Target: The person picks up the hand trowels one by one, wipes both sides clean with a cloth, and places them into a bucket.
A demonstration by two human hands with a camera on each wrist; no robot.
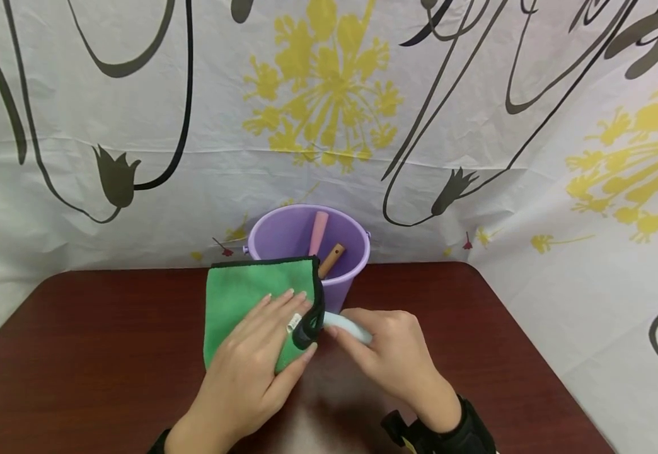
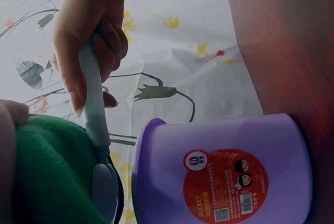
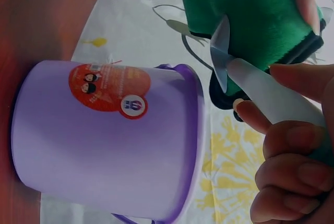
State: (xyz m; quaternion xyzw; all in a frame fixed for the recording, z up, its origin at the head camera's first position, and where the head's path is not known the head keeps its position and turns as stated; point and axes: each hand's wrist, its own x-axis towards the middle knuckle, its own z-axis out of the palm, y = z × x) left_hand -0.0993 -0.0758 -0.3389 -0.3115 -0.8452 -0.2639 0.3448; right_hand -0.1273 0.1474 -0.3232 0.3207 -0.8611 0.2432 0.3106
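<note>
My right hand (image 1: 391, 347) grips the pale grey-blue handle (image 3: 274, 91) of a tool with a rounded, shiny metal head (image 3: 221, 51). A green cloth (image 1: 255, 277) with black edging is folded around that head, which partly shows from below in both wrist views. My left hand (image 1: 249, 366) lies over the cloth with fingers extended, its thumb at the lower edge beside the tool, holding the cloth. Cloth and tool are above the table, just in front of a purple bucket (image 1: 343, 291). The upper side of the tool's head is hidden under the cloth.
In the bucket stand a pink handle (image 1: 318, 232) and a brown wooden handle (image 1: 331, 260). The bucket carries a red label (image 2: 225, 185) and stands at the back of a dark red-brown table (image 1: 108, 340). Behind hangs a white flower-patterned curtain (image 1: 215, 195).
</note>
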